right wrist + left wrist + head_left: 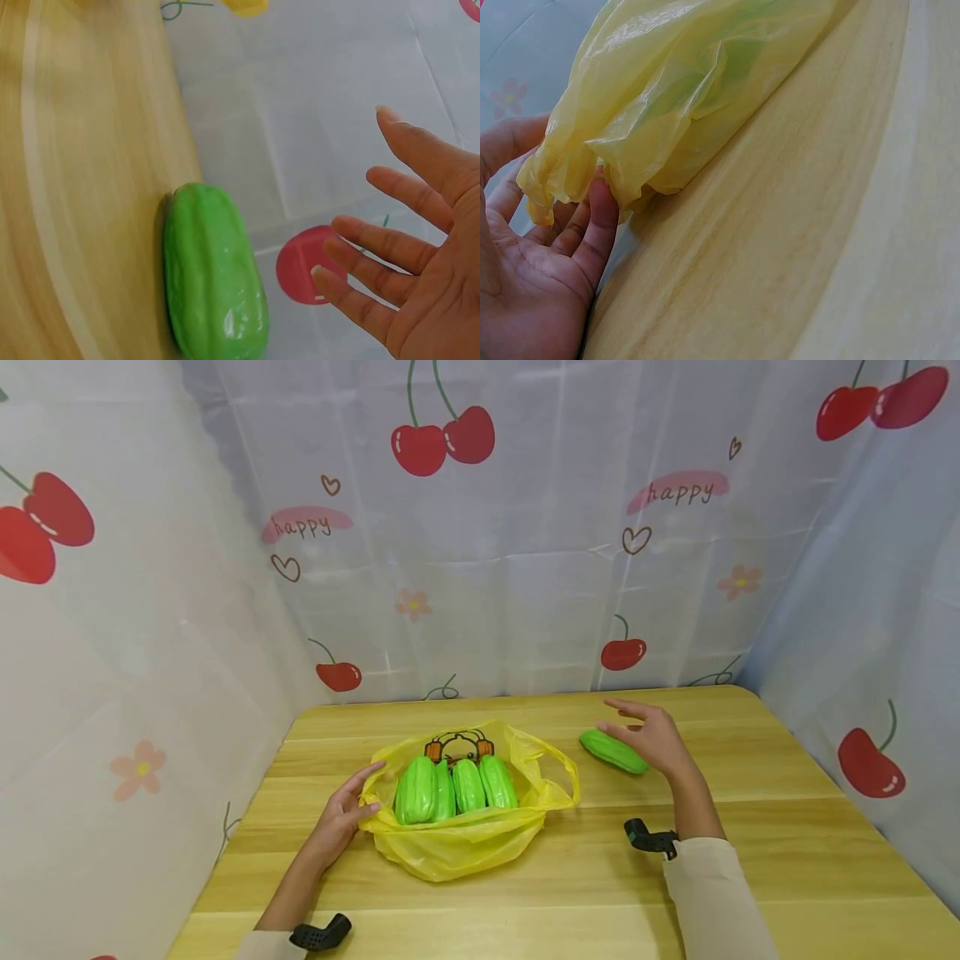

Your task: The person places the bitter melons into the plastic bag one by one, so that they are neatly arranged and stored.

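A yellow plastic bag (457, 852) lies on the table with its mouth spread, and several shiny green ribbed gourds (470, 787) are side by side in it. My left hand (341, 822) touches the bag's left edge, thumb and fingers apart. In the left wrist view, its fingers (600, 225) rest against the crumpled yellow plastic. Outside the bag, to its right, lies one more green ribbed gourd (615, 752). Just over that gourd's right end is my right hand (648, 739), fingers spread and holding nothing. The right wrist view shows a gap between the fingers and the gourd (214, 277).
The bag's handle loop (566, 768) sticks out toward the right. A cartoon face with headphones (459, 747) is printed on its inner back. Cherry-patterned cloth (510, 593) walls in the wooden table (570, 902) at the back and both sides.
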The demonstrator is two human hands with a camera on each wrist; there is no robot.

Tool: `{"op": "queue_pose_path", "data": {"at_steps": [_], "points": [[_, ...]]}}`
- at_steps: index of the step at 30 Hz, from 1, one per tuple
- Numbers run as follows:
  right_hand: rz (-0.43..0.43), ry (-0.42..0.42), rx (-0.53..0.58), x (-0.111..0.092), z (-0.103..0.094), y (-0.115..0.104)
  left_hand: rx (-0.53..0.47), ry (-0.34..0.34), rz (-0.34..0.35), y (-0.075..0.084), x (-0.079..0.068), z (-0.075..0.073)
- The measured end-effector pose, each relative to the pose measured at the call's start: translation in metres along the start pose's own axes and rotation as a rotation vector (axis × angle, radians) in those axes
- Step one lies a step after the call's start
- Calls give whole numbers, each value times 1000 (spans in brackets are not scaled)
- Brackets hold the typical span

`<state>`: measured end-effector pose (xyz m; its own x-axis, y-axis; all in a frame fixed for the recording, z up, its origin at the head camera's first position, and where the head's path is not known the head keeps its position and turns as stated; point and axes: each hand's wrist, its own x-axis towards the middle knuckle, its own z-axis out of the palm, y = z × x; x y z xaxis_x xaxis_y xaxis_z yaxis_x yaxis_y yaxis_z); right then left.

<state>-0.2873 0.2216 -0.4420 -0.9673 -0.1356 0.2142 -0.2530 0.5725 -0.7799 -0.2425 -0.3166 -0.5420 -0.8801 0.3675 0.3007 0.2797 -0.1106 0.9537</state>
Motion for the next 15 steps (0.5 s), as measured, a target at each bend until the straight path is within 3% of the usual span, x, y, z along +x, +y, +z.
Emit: {"op": "queue_pose_path", "data": {"at_steps": [15], "points": [[43,-55,-63,1,6,26,-29,-3,-15,1,0,1]]}}
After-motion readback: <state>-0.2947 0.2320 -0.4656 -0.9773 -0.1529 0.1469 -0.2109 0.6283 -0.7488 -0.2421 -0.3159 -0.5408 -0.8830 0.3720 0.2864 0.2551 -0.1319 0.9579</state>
